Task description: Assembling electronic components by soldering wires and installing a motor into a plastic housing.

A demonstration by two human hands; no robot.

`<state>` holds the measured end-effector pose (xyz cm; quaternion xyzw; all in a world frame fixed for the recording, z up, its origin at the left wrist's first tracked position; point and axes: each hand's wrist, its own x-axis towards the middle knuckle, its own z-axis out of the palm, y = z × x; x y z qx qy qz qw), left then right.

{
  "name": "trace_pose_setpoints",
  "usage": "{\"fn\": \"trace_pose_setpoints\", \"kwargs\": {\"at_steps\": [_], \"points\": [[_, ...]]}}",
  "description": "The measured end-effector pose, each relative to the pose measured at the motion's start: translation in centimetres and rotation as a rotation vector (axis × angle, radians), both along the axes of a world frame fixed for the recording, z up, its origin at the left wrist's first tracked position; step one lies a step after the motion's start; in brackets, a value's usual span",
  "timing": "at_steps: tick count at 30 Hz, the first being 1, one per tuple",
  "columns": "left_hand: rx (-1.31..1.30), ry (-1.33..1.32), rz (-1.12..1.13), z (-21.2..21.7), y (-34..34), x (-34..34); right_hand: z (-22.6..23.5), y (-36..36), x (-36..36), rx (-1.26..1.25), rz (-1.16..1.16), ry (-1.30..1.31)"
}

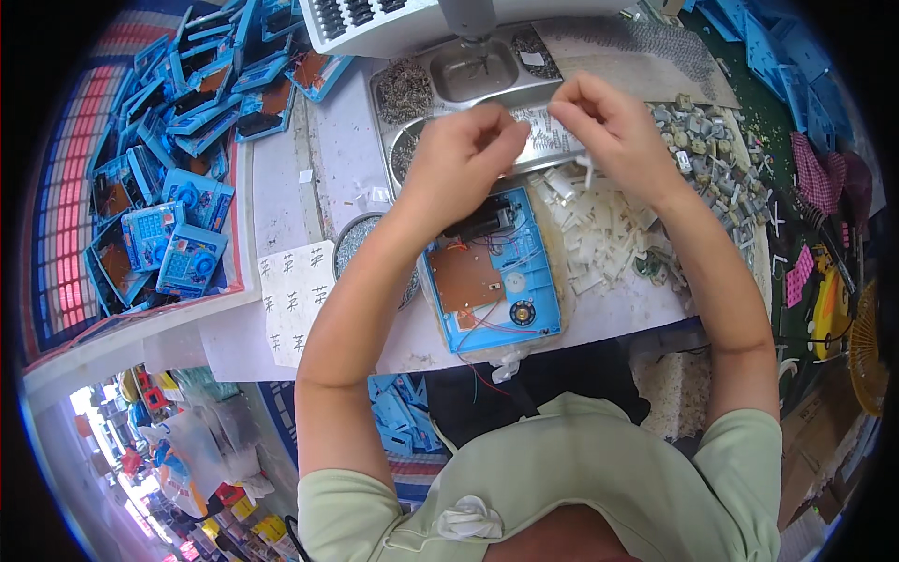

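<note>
My left hand [464, 161] is raised over the metal tray, thumb and fingertips pinched together. Close by on the right, my right hand [613, 136] hovers at the far side of the same metal tray [531, 95], its thumb and forefinger also pressed together. Whatever either pinch holds is too small to make out. Below my hands lies an open blue plastic housing [538, 281] with a brown circuit board [464, 278], a round speaker [522, 313] and thin red wires. A black part [487, 221] at its far end is partly covered by my left wrist.
White plastic parts [595, 229] are heaped right of the housing, with small grey motors [716, 155] beyond. Left are a round dish [351, 239] of metal bits, a handwritten sheet [288, 300] and a bin of blue housings [192, 211]. A machine [375, 23] overhangs the tray.
</note>
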<state>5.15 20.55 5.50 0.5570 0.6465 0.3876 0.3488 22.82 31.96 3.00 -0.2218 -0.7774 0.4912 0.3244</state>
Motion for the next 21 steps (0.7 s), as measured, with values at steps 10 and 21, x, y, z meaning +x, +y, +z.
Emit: {"fn": "trace_pose_setpoints", "kwargs": {"at_steps": [10,21], "points": [[0.149,0.694,-0.247,-3.6,2.6,-1.8,1.8,0.7,3.1,0.167,0.161,-0.424],[0.102,0.404,0.03,-0.3,-3.8,-3.9,-1.9,-4.6,3.5,0.642,0.329,-0.582]]}}
